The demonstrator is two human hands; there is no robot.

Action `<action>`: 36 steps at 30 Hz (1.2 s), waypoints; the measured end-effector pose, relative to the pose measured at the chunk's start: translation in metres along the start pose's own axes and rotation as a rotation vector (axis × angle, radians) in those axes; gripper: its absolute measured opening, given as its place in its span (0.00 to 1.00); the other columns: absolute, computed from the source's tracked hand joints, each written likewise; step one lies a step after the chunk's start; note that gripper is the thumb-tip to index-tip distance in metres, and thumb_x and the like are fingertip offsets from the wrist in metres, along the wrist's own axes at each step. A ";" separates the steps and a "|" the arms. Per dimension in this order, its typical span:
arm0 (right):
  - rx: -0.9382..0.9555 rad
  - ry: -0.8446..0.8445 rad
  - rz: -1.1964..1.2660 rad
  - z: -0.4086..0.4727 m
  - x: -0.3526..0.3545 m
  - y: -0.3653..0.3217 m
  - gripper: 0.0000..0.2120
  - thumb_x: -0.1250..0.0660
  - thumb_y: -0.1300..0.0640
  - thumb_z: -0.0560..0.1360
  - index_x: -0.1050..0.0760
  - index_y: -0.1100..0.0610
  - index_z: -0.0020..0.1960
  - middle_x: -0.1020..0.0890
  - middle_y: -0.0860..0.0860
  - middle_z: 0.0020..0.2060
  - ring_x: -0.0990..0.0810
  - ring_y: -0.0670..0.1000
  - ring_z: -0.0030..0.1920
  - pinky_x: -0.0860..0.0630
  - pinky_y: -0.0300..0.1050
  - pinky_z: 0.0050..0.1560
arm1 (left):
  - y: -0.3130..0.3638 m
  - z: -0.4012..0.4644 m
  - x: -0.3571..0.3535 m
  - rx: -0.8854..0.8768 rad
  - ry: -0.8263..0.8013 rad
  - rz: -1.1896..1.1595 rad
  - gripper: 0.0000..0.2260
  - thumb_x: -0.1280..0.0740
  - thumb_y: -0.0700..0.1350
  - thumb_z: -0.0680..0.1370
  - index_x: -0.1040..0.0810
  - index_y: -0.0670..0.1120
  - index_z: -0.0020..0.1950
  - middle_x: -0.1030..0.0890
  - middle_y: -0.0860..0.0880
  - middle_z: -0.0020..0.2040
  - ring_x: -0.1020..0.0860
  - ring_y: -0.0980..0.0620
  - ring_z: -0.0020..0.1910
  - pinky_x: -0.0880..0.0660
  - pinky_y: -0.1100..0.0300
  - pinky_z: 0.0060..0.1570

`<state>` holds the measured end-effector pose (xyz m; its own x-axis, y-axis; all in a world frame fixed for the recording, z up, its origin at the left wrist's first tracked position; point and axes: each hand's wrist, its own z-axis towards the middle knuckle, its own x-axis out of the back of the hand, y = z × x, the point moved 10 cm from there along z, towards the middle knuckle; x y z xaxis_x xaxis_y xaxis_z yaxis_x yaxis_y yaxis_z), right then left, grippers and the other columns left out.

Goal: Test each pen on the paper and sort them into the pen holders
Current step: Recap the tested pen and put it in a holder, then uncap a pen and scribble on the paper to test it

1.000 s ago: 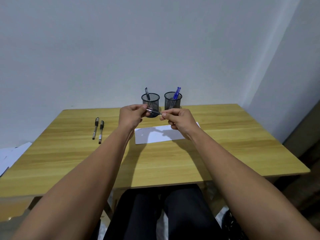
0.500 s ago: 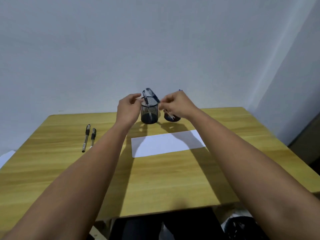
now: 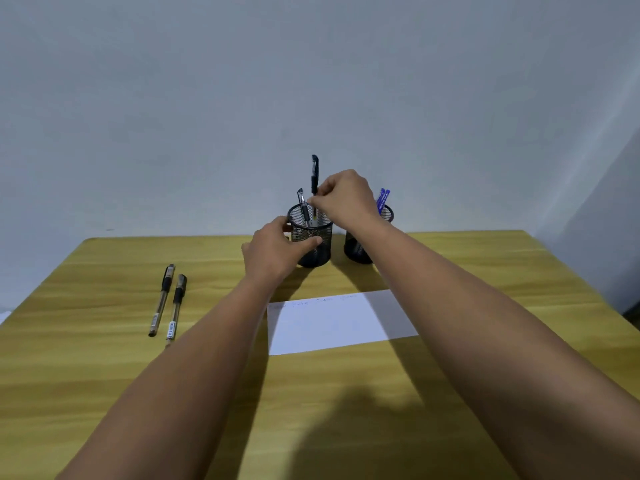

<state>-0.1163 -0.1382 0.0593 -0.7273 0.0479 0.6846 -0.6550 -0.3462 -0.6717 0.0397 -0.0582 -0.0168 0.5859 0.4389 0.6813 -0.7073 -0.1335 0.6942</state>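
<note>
Two holders [image 3: 311,237] behind paper [image 3: 339,320] — loose pens [image 3: 168,303] left, on table [image 3: 104,375].

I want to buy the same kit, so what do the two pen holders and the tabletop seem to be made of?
Left pen holder and right pen holder: likely black metal mesh, since pens show through the fine grid walls. Table: yellowish wood or wood-look laminate, with streaky grain and a smooth, matte surface; which one cannot be told.

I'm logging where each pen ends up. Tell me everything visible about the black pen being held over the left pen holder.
The black pen stands upright, dark cap on top, its lower end dipping inside the rim of the left mesh holder. The right hand pinches its barrel just above the rim. Another black pen leans beside it in the holder. The left hand grips the holder's side.
</note>
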 end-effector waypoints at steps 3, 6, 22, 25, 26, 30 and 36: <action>-0.015 0.001 -0.087 -0.006 -0.005 0.001 0.12 0.21 0.50 0.75 0.13 0.56 0.54 0.11 0.52 0.50 0.14 0.53 0.52 0.21 0.45 0.50 | 0.001 -0.001 0.004 -0.008 0.002 0.009 0.34 0.32 0.75 0.61 0.21 0.58 0.62 0.16 0.59 0.56 0.19 0.52 0.55 0.25 0.45 0.59; -0.014 0.061 -0.070 -0.014 0.004 -0.009 0.10 0.23 0.51 0.76 0.13 0.54 0.55 0.11 0.51 0.52 0.14 0.54 0.54 0.19 0.46 0.52 | 0.000 -0.006 0.020 0.002 -0.007 -0.009 0.38 0.30 0.74 0.63 0.23 0.56 0.69 0.17 0.58 0.59 0.20 0.53 0.58 0.24 0.46 0.60; 0.066 -0.523 0.017 -0.132 -0.146 -0.095 0.11 0.23 0.55 0.75 0.20 0.52 0.35 0.12 0.51 0.36 0.14 0.51 0.37 0.13 0.55 0.50 | -0.119 -0.034 0.148 -0.027 -0.085 0.462 0.11 0.33 0.50 0.79 0.19 0.61 0.60 0.19 0.57 0.63 0.26 0.50 0.67 0.37 0.48 0.62; 0.072 -0.562 -0.054 -0.152 -0.172 -0.103 0.14 0.22 0.46 0.74 0.19 0.55 0.40 0.13 0.54 0.43 0.14 0.57 0.47 0.16 0.53 0.50 | -0.131 -0.037 0.136 -0.062 -0.142 0.532 0.10 0.33 0.53 0.79 0.19 0.62 0.59 0.19 0.60 0.63 0.28 0.50 0.68 0.37 0.48 0.61; 0.073 -0.577 -0.086 -0.156 -0.178 -0.105 0.17 0.22 0.43 0.73 0.19 0.57 0.43 0.13 0.54 0.44 0.15 0.58 0.48 0.18 0.52 0.47 | -0.134 -0.038 0.133 -0.071 -0.157 0.541 0.10 0.33 0.54 0.79 0.18 0.62 0.59 0.19 0.61 0.63 0.28 0.50 0.68 0.37 0.47 0.61; 0.073 -0.579 -0.187 -0.166 -0.194 -0.107 0.21 0.25 0.39 0.72 0.29 0.53 0.38 0.20 0.52 0.41 0.21 0.59 0.45 0.34 0.45 0.32 | -0.140 -0.040 0.128 -0.083 -0.146 0.515 0.08 0.33 0.52 0.80 0.17 0.61 0.55 0.20 0.61 0.64 0.27 0.49 0.67 0.36 0.46 0.60; 0.068 -0.532 -0.232 -0.167 -0.186 -0.115 0.15 0.31 0.44 0.78 0.29 0.55 0.50 0.17 0.56 0.55 0.19 0.62 0.56 0.29 0.48 0.46 | -0.146 -0.040 0.126 -0.080 -0.123 0.477 0.13 0.34 0.46 0.80 0.17 0.61 0.58 0.20 0.59 0.66 0.27 0.48 0.68 0.36 0.46 0.60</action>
<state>0.0600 0.0494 -0.0384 -0.3521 -0.3411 0.8716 -0.7575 -0.4431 -0.4794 0.2006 0.0524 -0.0419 0.2283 0.2368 0.9444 -0.9333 -0.2229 0.2815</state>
